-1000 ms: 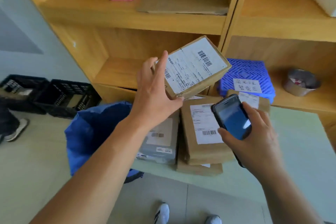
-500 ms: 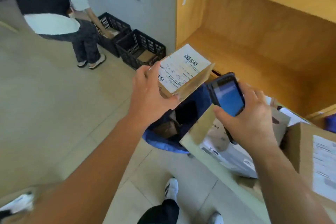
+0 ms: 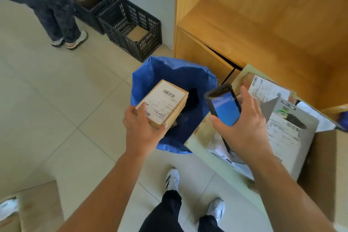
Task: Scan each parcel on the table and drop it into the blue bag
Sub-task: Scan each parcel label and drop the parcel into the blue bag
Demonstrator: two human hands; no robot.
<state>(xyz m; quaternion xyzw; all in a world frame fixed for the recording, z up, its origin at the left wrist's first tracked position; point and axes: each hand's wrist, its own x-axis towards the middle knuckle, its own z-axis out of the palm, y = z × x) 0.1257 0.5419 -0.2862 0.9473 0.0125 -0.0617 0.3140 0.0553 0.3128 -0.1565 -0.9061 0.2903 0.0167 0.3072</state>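
My left hand (image 3: 143, 131) grips a small cardboard parcel (image 3: 162, 105) with a white barcode label, held over the open mouth of the blue bag (image 3: 173, 75) on the floor. My right hand (image 3: 243, 124) holds a black handheld scanner (image 3: 223, 106) with a lit blue screen, just right of the bag and above the table's corner. On the table (image 3: 194, 142) lie more parcels: a grey box (image 3: 288, 133) with a label, a taped brown parcel (image 3: 267, 90) and a large cardboard box (image 3: 327, 165) at the right edge.
A wooden shelf unit (image 3: 263, 24) stands behind the table and bag. Two black plastic crates (image 3: 131, 26) sit against the wall at upper left, with another person's legs (image 3: 56, 15) beside them. A cardboard box (image 3: 37, 209) is at the lower left on the tiled floor.
My view swung left from the table to the bag. My left hand lowered the parcel from chest height down over the bag's mouth; my right hand kept the scanner beside it.
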